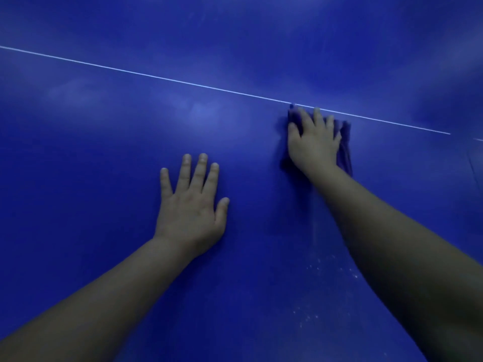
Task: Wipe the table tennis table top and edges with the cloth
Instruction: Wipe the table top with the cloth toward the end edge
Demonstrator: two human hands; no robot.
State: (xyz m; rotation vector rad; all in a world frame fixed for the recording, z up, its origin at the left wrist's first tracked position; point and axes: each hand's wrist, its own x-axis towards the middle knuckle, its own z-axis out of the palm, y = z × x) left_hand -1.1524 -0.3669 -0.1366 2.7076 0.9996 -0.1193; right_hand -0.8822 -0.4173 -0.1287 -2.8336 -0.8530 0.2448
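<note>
A: What is the right hand (315,142) doing?

B: It lies palm down on a dark blue cloth (344,150), with fingers spread and nearly straight, pressing the cloth flat onto the blue counter (104,152). It is not clenched around the cloth; the fingers rest on top of it.

A: Where exactly is the cloth?

B: Directly under that hand. Its edges show beyond the fingertips, past the thumb, and along the outer side of the hand down toward the wrist. The cloth is slightly blurred, so its folds are hard to read.

A: And the white line (183,81)?

B: It runs across the counter just beyond the right hand's fingertips; the far edge of the cloth touches it or nearly so.

A: The left hand (192,202)?

B: Released, holding nothing. It rests flat on the counter with its fingers splayed, nearer the person than the right hand and well apart from the cloth.

A: Anything else on the surface?

B: Small pale specks (313,316) are scattered on the counter on the near side of the right hand, beside the right forearm, between the two arms.
</note>
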